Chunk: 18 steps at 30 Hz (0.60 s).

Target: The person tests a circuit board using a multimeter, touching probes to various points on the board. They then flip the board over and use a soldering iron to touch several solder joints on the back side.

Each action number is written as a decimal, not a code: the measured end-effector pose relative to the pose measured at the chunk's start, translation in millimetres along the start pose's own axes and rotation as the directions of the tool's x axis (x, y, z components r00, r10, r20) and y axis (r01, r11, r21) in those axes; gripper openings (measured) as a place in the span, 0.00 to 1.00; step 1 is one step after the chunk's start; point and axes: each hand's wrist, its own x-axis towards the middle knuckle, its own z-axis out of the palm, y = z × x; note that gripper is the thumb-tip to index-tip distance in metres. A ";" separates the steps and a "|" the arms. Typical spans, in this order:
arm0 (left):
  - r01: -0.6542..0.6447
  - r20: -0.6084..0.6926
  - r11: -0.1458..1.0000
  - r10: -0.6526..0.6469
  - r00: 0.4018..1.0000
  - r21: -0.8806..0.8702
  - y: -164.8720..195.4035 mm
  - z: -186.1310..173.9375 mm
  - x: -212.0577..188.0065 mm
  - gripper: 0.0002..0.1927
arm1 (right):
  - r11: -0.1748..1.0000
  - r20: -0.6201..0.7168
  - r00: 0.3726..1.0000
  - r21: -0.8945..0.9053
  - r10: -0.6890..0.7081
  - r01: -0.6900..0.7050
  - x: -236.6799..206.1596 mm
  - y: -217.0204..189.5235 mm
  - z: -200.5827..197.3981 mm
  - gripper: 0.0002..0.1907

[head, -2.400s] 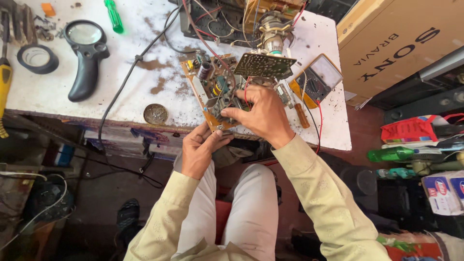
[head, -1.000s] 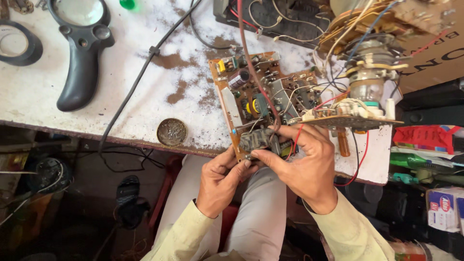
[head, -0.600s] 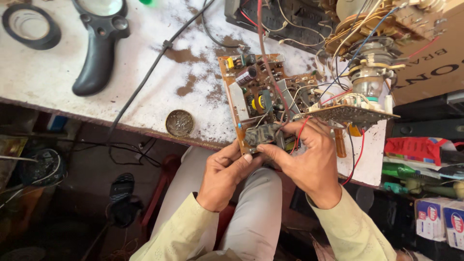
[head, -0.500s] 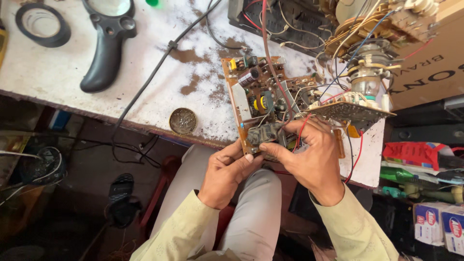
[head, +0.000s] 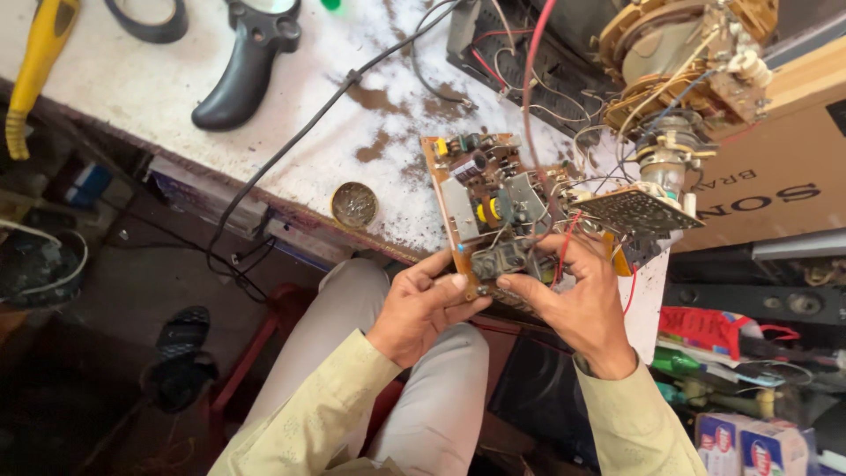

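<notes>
Head view, landmark: we're placing everything off the brown rectangular circuit board crowded with small components, lying at the near edge of the stained white workbench.

Board position: its near end sticks out past the bench edge toward our lap, far end up on the bench top.

Long axis: runs roughly away from us, tilted a little leftward at the far end, so the near short edge is the one facing the hands.

Left hand: just below the board's near-left corner, thumb and fingertips closed narrow on the board's edge, pinching it.

Right hand: just below the board's near-right side, fingers curled up around the underside, thumb pressed near a dark blocky part at the near end. It's gripping the board too, but we can't tell exactly what the fingertips behind it touch.

Which hand is nearer: pretty much even, both touching the near end, left at the corner, right more toward the middle.

Perforated grey metal plate: right of the board, just above the right hand, hanging under a wound copper coil assembly.

Red wire: comes down from the top of the view and crosses over the board.

Round rusty tin lid: left of the board, near the bench edge.

Black cable: further left, trailing off the bench.

Black handle: far left of the board, well apart.

Yellow tool handle: farthest left.

Cardboard box: right of the board, beyond the coil.
</notes>
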 end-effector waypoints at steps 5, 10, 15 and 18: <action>0.002 0.033 0.996 -0.005 0.999 0.091 -0.8 -2.0 6.7 0.38 | 0.997 0.072 0.995 0.052 -0.069 0.065 -0.4 -3.0 -3.2 0.22; 0.012 0.030 0.999 -0.013 0.999 0.033 -1.0 -6.9 9.4 0.38 | 0.996 0.052 0.996 -0.050 -0.068 0.071 1.7 -6.2 2.2 0.22; 0.018 0.015 0.999 -0.018 1.000 -0.030 -3.9 -10.1 12.9 0.39 | 0.995 0.046 0.996 -0.050 -0.082 0.084 5.8 -2.2 7.3 0.23; -0.011 0.006 0.998 0.011 1.000 -0.063 -5.9 -8.3 15.7 0.39 | 0.993 0.027 0.995 -0.060 -0.099 0.101 7.9 2.3 11.0 0.25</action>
